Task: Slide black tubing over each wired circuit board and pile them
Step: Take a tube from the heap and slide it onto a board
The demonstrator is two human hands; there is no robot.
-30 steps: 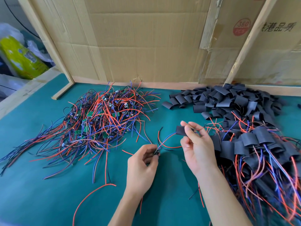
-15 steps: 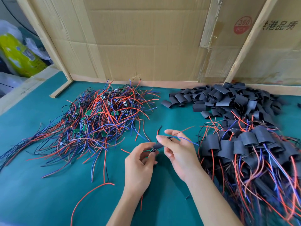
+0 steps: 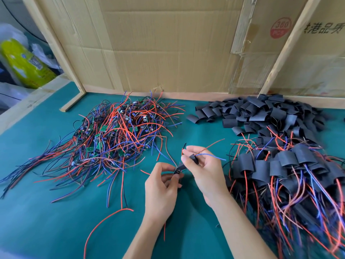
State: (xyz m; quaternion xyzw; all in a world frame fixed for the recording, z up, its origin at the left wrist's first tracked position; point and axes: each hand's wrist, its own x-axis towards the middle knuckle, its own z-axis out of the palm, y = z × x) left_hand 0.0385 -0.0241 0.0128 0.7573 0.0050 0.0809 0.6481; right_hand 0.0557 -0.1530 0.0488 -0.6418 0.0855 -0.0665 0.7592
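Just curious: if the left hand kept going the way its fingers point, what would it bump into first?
Probably the right hand: the left hand points up-right along the tube they share. Depth is hard to judge.

A desk (image 3: pixel 46 221) covered in teal green matting carries three heaps. On its left lies a tangled heap of small green circuit boards with red, blue and black wires (image 3: pixel 112 139). At the back right sits a pile of short, flattened black tubing pieces (image 3: pixel 261 113). Just in front of that, on the right, lies a heap of black-sleeved boards trailing red and blue wires (image 3: pixel 291 176). A loose red wire (image 3: pixel 104 219) curves across the near matting.
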